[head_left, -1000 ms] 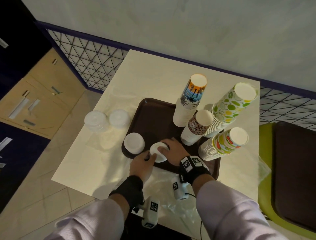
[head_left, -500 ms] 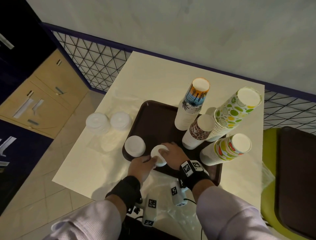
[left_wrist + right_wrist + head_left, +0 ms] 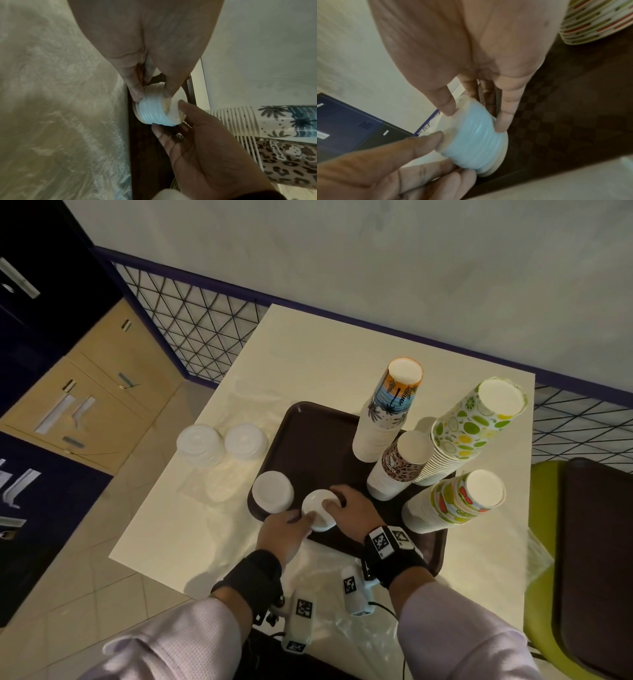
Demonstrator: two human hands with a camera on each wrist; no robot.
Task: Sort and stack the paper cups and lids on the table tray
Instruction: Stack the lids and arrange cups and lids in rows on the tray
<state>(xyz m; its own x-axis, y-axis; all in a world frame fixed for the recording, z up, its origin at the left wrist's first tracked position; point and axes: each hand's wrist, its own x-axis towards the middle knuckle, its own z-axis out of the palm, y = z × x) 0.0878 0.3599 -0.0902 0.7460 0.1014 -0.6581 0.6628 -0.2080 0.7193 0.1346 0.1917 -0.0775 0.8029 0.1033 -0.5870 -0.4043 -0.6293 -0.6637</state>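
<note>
A small stack of white lids (image 3: 317,510) stands at the front of the dark brown tray (image 3: 308,440). My left hand (image 3: 301,522) pinches its near left side, and my right hand (image 3: 330,501) grips it from the right. In the left wrist view the left hand (image 3: 152,93) holds the ribbed lid stack (image 3: 154,109) between thumb and fingers. In the right wrist view the right hand (image 3: 475,119) has its thumb and fingers round the stack (image 3: 474,138). A wider white lid stack (image 3: 273,491) sits to the left on the tray.
Four upside-down cup stacks fill the tray's right side: palm print (image 3: 387,412), lime print (image 3: 469,426), leopard print (image 3: 400,463), fruit print (image 3: 455,501). Two clear lid stacks (image 3: 200,445) (image 3: 245,440) stand on the table left of the tray. Clear plastic wrap (image 3: 329,587) lies at the near edge.
Both hands stay on the small lid stack at the tray's front, with only slight finger shifts. The cup stacks have not moved.
</note>
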